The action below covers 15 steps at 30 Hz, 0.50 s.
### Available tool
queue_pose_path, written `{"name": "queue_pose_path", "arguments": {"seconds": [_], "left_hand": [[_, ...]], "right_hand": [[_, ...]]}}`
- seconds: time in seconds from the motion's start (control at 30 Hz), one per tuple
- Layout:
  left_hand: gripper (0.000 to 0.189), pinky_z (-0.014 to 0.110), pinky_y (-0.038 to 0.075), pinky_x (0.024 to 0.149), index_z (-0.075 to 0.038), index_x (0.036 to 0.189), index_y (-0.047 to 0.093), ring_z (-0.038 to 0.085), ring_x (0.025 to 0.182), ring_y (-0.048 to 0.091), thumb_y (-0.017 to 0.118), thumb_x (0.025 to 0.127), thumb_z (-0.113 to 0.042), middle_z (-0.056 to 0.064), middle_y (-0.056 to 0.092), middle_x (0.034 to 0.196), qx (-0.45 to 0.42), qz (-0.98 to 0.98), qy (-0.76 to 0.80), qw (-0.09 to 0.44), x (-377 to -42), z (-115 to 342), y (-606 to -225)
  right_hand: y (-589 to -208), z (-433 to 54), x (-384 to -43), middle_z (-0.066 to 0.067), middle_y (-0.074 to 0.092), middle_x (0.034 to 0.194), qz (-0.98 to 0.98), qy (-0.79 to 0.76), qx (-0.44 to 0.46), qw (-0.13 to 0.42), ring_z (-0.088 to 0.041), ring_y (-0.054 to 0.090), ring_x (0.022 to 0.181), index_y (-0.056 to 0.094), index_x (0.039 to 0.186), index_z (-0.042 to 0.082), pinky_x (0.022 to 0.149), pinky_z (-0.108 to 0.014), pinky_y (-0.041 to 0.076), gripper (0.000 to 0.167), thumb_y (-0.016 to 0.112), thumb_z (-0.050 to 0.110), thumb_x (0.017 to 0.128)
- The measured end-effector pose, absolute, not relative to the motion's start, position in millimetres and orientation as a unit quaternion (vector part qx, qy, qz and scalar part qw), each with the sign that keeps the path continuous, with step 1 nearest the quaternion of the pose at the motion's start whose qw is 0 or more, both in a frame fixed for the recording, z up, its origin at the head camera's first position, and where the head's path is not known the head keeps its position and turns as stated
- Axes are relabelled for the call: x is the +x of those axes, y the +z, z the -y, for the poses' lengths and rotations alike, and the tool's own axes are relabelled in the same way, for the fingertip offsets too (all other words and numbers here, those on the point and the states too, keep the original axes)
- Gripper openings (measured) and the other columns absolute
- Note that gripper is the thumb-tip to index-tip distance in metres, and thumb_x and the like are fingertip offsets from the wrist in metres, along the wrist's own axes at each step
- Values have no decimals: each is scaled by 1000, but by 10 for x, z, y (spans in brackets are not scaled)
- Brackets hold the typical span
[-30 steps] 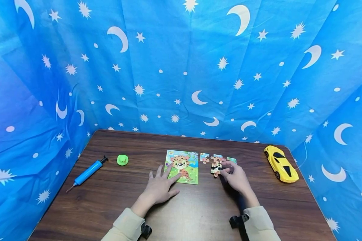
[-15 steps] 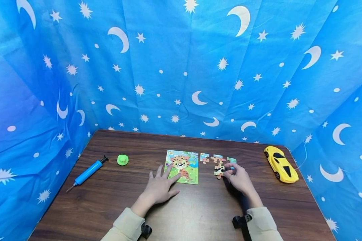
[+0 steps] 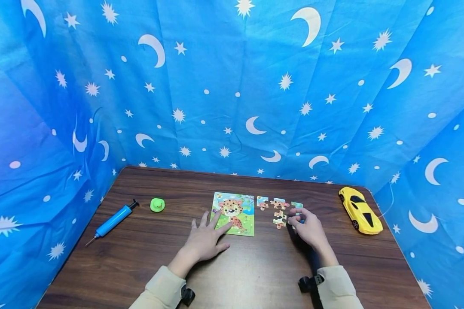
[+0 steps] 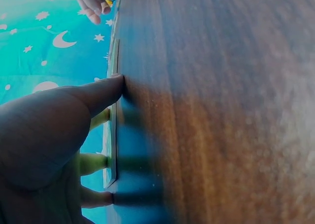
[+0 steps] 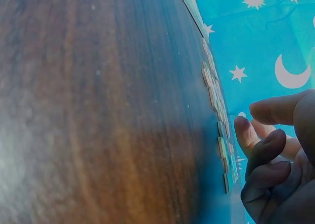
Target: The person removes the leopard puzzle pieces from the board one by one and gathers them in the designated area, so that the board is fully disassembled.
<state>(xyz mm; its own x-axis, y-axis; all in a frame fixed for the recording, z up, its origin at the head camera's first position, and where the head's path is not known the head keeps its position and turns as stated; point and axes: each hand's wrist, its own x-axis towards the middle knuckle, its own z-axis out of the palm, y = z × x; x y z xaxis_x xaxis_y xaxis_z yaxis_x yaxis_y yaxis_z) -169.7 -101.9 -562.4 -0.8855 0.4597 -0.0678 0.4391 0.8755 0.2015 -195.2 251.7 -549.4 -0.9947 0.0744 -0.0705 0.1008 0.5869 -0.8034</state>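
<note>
My left hand (image 3: 204,241) lies with spread fingers over the lower left of a puzzle board (image 3: 248,216) printed with a spotted cub. In the left wrist view, fingertips press on the board (image 4: 114,145) and the thumb tip is at its edge. To the right, a jigsaw piece (image 3: 280,219) with part of the cub's face lies on the table. My right hand (image 3: 308,228) hovers just right of it, fingers loosely bent with nothing between them. Behind are a corner piece (image 3: 262,202) and a spotted piece (image 3: 279,203). Other pieces are partly hidden beneath the right hand.
A yellow toy car (image 3: 360,210) stands at the table's right side. On the left are a green rubber duck (image 3: 157,205) and a blue hand pump (image 3: 114,221). A blue curtain (image 3: 216,86) with moons and stars surrounds the wooden table (image 3: 251,270).
The right hand has shifted the face piece a little right and forward on the table, then let go of it and drawn slightly away to the right. The left hand stays still.
</note>
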Motion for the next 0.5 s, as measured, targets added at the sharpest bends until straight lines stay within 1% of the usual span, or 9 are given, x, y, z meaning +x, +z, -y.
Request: {"name": "queue_pose_path", "arguments": {"seconds": [0.13,0.23,0.27,0.33,0.43,0.5], "left_hand": [[64,82,26,105,-41,160,41,51,152,20,53,101,-64,11,19,172,229,-967,95,61,-1701,1034,-5620],[64,82,26,105,-40,159,43,51,152,21,55,101,-63,11,21,171,229,-966,102,59,-1697,1042,-5616],[64,82,26,105,-39,159,43,51,151,21,55,101,-62,12,21,171,229,-966,103,58,-1694,1044,-5617],[64,82,27,105,-38,159,44,52,151,21,57,101,-61,12,22,171,228,-966,106,54,-1688,1051,-5611],[64,82,26,105,-37,159,44,53,151,22,59,101,-60,14,22,171,224,-967,110,50,-1678,1067,-5597],[64,82,26,105,-37,159,44,53,150,22,60,100,-58,14,21,171,222,-967,114,48,-1674,1082,-5584]], "right_hand": [[-5488,-2464,-1968,-10,68,97,-888,-458,43,12,-22,60,63,66,128,5,64,-35,45,29,66,15,101],[-5486,-2393,-1985,-9,68,97,-889,-456,33,8,-21,60,67,67,127,5,69,-36,45,28,66,15,100],[-5484,-2363,-1991,-8,68,97,-892,-451,29,5,-21,60,71,68,126,5,72,-36,46,28,67,15,100],[-5472,-2287,-2000,-7,68,98,-896,-443,22,1,-21,60,78,68,125,4,75,-36,46,27,67,15,100],[-5448,-2159,-2009,-8,67,98,-896,-444,15,4,-22,61,80,68,125,3,71,-36,48,28,67,16,100],[-5435,-2072,-2019,-8,66,98,-895,-446,8,4,-22,60,80,69,125,3,67,-35,47,27,67,15,100]]}}
